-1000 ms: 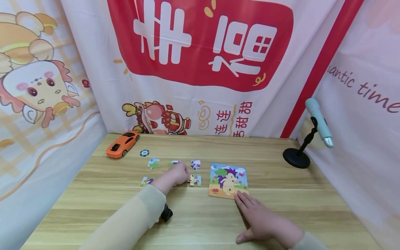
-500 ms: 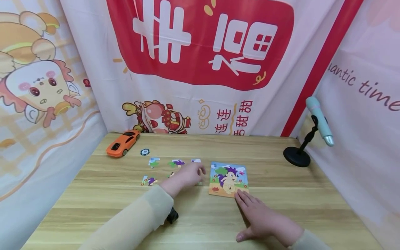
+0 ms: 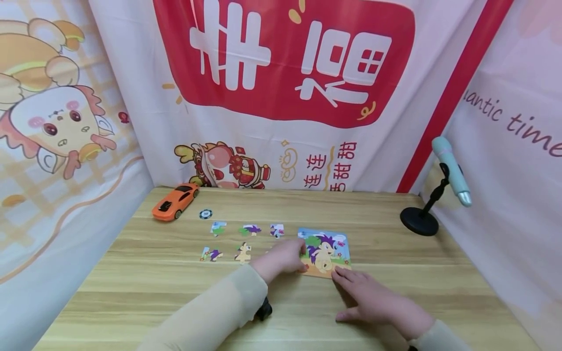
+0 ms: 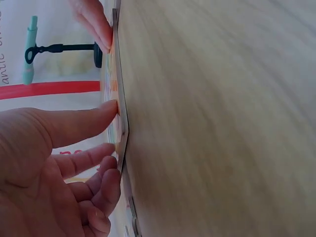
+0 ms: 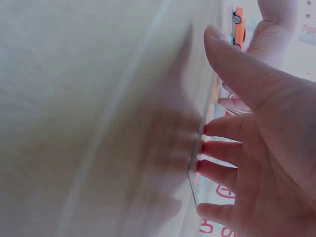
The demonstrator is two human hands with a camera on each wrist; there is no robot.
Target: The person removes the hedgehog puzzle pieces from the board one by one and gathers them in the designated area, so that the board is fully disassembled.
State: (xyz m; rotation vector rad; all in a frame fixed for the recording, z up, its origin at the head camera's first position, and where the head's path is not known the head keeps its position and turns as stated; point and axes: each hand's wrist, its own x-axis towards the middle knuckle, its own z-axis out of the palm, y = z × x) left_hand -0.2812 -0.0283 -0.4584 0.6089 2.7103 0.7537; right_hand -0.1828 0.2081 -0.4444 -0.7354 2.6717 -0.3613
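A square picture puzzle board [image 3: 326,249] with a purple-spined hedgehog lies flat on the wooden table. At its left edge is my left hand [image 3: 281,257]; in the left wrist view the thumb and index fingertips touch the board's [image 4: 118,84] face, and the other fingers are loosely bent beside its rim. My right hand [image 3: 373,298] rests with its fingertips on the board's lower right corner, fingers extended, thumb spread on the table. To the left lie several loose puzzle pieces [image 3: 243,253] in two rows. Part of the lower row is hidden behind my left hand.
An orange toy car [image 3: 176,202] stands at the back left, near a round chip [image 3: 205,214]. On the back right is a mint microphone [image 3: 451,170] on a black stand [image 3: 419,221]. Printed cloth [image 3: 281,63] hangs behind the table and at both sides.
My left hand has moved right, from the loose pieces to the board's left edge, uncovering several pieces. My right hand has stayed at the board's corner.
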